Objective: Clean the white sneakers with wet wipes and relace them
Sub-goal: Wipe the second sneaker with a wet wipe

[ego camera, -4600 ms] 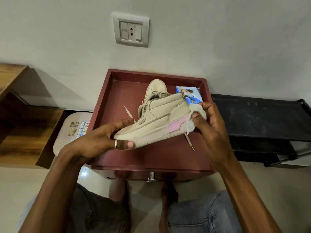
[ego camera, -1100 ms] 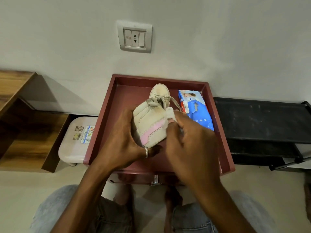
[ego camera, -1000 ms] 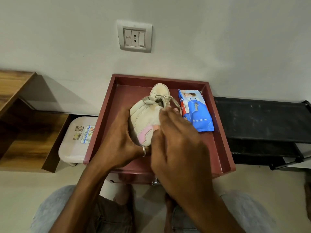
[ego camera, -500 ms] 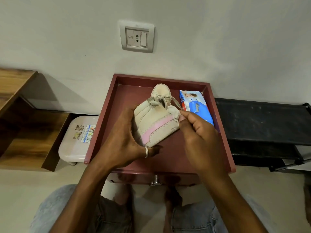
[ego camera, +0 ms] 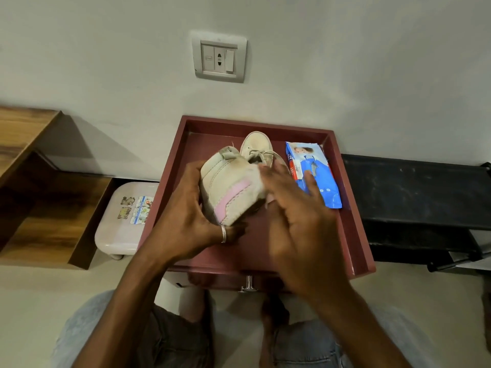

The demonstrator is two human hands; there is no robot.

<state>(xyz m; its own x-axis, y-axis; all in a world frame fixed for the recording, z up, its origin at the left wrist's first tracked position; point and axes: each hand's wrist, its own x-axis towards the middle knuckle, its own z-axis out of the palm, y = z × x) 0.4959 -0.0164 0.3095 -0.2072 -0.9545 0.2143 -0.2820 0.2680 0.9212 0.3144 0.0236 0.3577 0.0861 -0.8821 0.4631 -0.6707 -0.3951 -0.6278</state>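
Note:
My left hand (ego camera: 190, 221) grips a cream sneaker with a pink heel stripe (ego camera: 225, 187), heel toward me, held above the dark red drawer (ego camera: 356, 235). My right hand (ego camera: 300, 224) is blurred with motion and presses a white wet wipe (ego camera: 259, 179) against the right side of the heel; most of the wipe is hidden under the fingers. A second cream sneaker (ego camera: 257, 147) stands in the drawer behind the held one, laces in place. The blue wet wipe pack (ego camera: 313, 176) lies flat in the drawer on the right.
The drawer's metal knob (ego camera: 248, 284) faces me, above my knees in jeans. A pale plastic stool with stickers (ego camera: 125, 221) stands left of the drawer beside a wooden shelf (ego camera: 34, 181). A black rack (ego camera: 419, 192) is on the right. A wall socket (ego camera: 219, 59) is above.
My right hand has slid the wipe from the top corner of the heel down its right side. Earlier the sneaker was turned from side-on to heel toward me.

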